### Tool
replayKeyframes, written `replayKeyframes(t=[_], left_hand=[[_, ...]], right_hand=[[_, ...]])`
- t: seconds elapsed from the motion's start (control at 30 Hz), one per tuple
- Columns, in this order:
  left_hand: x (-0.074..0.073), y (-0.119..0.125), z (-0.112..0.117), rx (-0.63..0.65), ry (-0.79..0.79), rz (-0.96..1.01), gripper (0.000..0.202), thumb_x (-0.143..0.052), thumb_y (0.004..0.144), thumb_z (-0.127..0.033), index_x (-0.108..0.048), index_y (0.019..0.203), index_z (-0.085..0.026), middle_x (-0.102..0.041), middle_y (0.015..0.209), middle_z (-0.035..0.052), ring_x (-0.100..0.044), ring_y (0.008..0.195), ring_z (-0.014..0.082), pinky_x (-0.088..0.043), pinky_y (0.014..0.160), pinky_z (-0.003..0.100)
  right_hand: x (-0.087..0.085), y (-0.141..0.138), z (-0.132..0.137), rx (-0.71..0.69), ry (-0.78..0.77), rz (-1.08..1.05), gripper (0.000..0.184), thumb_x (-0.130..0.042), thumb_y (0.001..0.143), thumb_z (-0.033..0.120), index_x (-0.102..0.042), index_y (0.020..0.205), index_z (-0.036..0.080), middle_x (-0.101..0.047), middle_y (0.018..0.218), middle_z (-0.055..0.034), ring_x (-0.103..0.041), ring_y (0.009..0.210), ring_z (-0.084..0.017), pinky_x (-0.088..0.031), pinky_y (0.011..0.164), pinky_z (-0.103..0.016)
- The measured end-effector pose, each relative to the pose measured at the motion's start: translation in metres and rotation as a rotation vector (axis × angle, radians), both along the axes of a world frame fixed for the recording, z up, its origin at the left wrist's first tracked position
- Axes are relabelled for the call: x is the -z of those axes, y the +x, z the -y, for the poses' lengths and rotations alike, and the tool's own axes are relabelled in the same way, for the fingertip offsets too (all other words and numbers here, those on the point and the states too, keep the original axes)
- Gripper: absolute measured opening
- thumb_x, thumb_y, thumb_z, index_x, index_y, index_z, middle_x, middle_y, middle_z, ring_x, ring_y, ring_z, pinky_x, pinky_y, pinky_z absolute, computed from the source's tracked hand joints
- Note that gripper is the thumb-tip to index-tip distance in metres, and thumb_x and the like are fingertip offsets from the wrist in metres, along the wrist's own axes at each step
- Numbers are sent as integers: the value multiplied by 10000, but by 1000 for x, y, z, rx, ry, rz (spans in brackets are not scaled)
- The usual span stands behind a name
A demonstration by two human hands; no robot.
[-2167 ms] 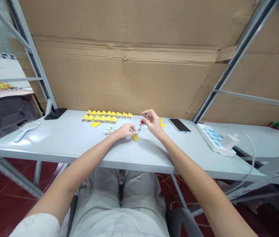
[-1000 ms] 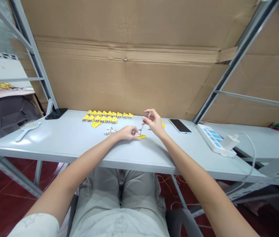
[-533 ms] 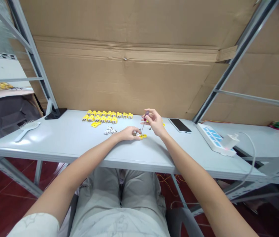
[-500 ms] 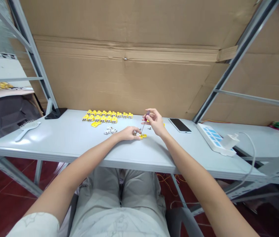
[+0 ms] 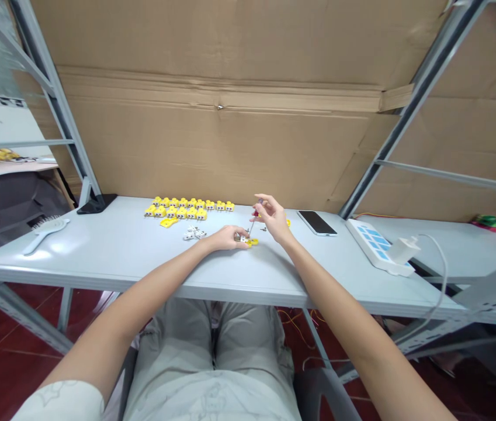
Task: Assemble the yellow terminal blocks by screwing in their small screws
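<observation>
Head view: left hand (image 5: 228, 238) clenched on connector (image 5: 244, 239), resting on table (image 5: 99, 257); right hand (image 5: 274, 220) grasping screwdriver (image 5: 253, 224) by fingertips, tip at connector (shaft tilted; upright likely seats better). Connector row (image 5: 186, 209) beyond.

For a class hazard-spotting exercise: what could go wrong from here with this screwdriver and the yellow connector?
The screwdriver in the right hand points down close to the left hand, so a slip might jab its fingers. The yellow connector is pinned against the table by the left hand alone and could twist under pressure. The small screws lie loose nearby and might easily get knocked away or lost.
</observation>
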State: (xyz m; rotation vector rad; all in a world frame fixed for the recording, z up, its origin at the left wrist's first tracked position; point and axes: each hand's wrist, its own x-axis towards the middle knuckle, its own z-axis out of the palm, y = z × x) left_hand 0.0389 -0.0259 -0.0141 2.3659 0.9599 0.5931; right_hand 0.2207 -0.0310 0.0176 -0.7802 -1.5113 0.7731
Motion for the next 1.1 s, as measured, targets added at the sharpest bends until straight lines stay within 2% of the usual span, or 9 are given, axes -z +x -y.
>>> replayKeyframes(t=[0.07,0.17,0.47,0.57,0.73,0.87,0.97,1.03,1.1], left_hand=[[-1,0,0,0,-2,2,437,-697,745,-387,-700,1098,-129,-709,987,73,-623,876,214,-464,825,301],[0,1,0,-3,-4,8,441,-697,741,-387,-703,1092,-121,-708,955,68,-626,847,208,-468,808,293],[1,0,0,-7,10,5,428,-695,745,-384,-705,1089,-130,-705,936,59,-628,815,199,-475,783,286],[2,0,1,-18,36,-6,430,-691,763,-394,-699,1099,-128,-704,950,66,-633,843,203,-472,793,279],[3,-3,1,-29,138,-43,444,-696,780,-427,-684,1109,-129,-687,1008,94,-634,914,219,-466,859,302],[-11,-19,-5,-63,249,-10,371,-645,836,-415,-669,1097,-154,-652,1132,109,-615,994,216,-463,908,315],[-30,-47,-13,-290,380,-44,271,-516,920,-339,-676,1044,-160,-661,1113,105,-598,1062,233,-432,987,347],[-40,-71,-19,-626,396,-147,276,-502,902,-264,-667,1075,-124,-638,1167,161,-580,1118,289,-428,1003,400],[-44,-96,-24,-944,314,-277,341,-514,881,-251,-637,1148,-79,-614,1212,228,-556,1162,359,-438,982,462]], right_hand=[[-1,2,1,-63,-12,6,467,-649,755,560,-531,1108,277,-602,924,1,-634,792,-147,-627,711,-402],[0,6,-2,-79,-33,2,446,-659,750,533,-492,1064,264,-632,848,8,-643,774,-153,-619,703,-417],[0,9,-6,-26,-2,10,454,-704,700,515,-464,990,259,-531,708,71,-640,698,-143,-620,604,-360],[2,8,-7,46,-14,-12,484,-736,661,531,-473,957,252,-500,685,81,-624,657,-136,-624,600,-357],[7,16,-17,222,-35,-39,523,-746,618,568,-469,906,231,-555,700,60,-633,655,-149,-607,585,-339],[4,34,-24,358,-75,-27,449,-713,645,509,-488,907,222,-550,650,46,-618,599,-172,-563,487,-328],[0,48,-25,449,-127,137,314,-649,710,431,-573,909,200,-533,565,39,-546,485,-155,-486,419,-295],[0,53,-24,462,-167,315,253,-623,733,366,-635,908,184,-526,527,37,-501,442,-136,-469,439,-290],[1,55,-23,449,-185,464,238,-622,734,322,-674,914,175,-538,528,31,-504,461,-130,-484,496,-292]])
